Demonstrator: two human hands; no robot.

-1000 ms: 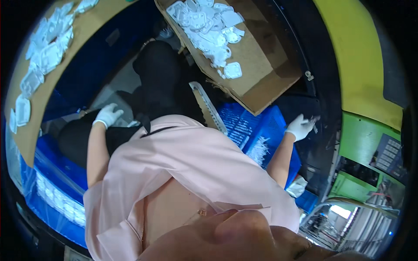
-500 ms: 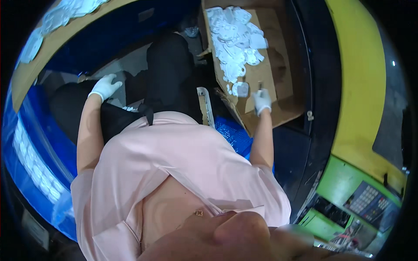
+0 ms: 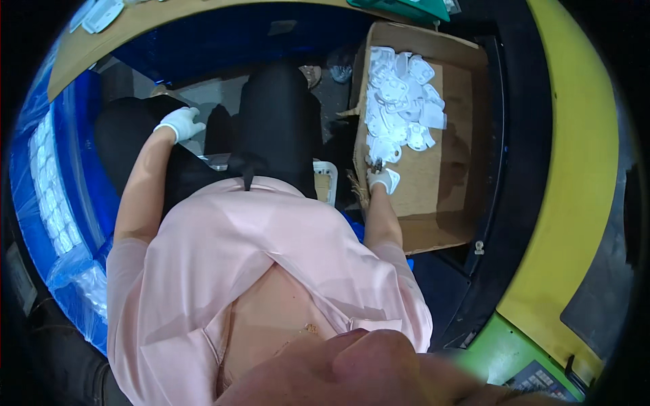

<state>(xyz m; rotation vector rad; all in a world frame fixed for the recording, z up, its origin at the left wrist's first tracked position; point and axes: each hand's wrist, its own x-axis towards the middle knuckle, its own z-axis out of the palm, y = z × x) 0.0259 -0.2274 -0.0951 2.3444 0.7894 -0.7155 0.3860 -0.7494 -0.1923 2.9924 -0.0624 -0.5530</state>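
My left hand (image 3: 181, 124), in a white glove, rests on my left thigh (image 3: 139, 132) with its fingers apart and nothing in it. My right hand (image 3: 383, 180), gloved in white too, is inside the near left part of a cardboard box (image 3: 467, 223). Its fingers are closed round a small dark metal tool (image 3: 377, 164), whose exact kind is too small to make out. The tool's tip is beside the near end of a heap of white plastic parts (image 3: 399, 95), flat pieces with rounded corners and holes. One white piece (image 3: 391, 181) lies right against this hand.
A blue bin wrapped in film (image 3: 51, 196) stands at my left, holding rows of white pieces. A curved tan table edge (image 3: 203, 10) runs along the far side, with a green tray (image 3: 403, 8) on it. A yellow and green machine (image 3: 575, 169) borders the right.
My right hand has moved left within the box, up to the near end of the heap. The whole view has shifted, showing more of the far side. My left hand stays on my thigh.
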